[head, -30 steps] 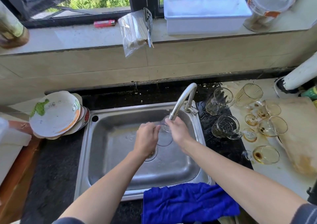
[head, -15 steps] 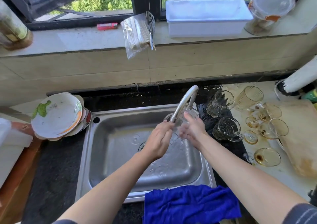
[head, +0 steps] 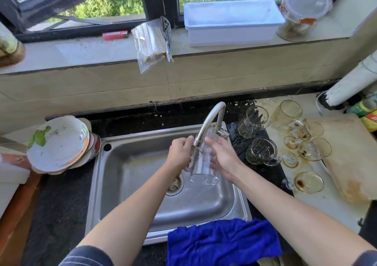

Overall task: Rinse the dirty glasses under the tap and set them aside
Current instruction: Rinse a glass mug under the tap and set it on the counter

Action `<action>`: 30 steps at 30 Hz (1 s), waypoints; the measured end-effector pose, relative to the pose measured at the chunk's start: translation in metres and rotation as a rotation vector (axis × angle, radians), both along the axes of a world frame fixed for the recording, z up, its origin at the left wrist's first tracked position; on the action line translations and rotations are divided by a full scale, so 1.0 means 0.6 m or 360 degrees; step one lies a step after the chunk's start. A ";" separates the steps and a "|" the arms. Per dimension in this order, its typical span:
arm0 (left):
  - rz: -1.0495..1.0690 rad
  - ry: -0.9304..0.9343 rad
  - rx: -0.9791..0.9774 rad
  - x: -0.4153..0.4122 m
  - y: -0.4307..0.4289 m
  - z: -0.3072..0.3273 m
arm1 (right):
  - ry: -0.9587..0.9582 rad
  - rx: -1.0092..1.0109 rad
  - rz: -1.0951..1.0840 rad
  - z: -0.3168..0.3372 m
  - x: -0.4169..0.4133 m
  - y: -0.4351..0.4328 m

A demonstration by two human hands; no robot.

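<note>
Glass (head: 204, 163): clear, held over the sink (head: 130, 163) under the tap (head: 210, 121) spout, base toward 6 o'clock, slightly tilted.
Left hand (head: 180, 153): at the glass's 9 o'clock side, fingers curled around its upper part.
Right hand (head: 223, 159): at 3 o'clock, palm flat against the glass wall, fingers extended along it.
Dirty glasses (head: 306, 143): cluster on the counter at the sink's 3 o'clock, several lying on their sides with brown residue.
Mugs (head: 261, 150): two clear ones just right of the tap.
Plates (head: 59, 143): stacked at the sink's 9 o'clock.
Cloth (head: 222, 243): blue, over the sink's 6 o'clock rim.
Writing: bottle (head: 367, 110) labels at far right are too blurred to read.
</note>
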State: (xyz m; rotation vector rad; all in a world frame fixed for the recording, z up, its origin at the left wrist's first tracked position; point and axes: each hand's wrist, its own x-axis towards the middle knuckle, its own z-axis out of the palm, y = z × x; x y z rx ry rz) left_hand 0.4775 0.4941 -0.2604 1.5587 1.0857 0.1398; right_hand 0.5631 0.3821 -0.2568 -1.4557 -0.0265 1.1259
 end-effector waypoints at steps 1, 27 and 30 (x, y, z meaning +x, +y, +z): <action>0.0065 -0.0005 -0.0007 0.002 -0.006 -0.002 | 0.0031 -0.0001 -0.0061 0.003 -0.002 0.004; 0.0072 -0.0325 -0.0360 -0.021 -0.020 0.037 | 0.0014 -0.0178 0.0292 -0.020 -0.001 0.001; -0.0171 -0.0278 -0.0411 -0.034 -0.003 0.045 | -0.0059 -0.0175 0.0197 -0.014 0.008 0.010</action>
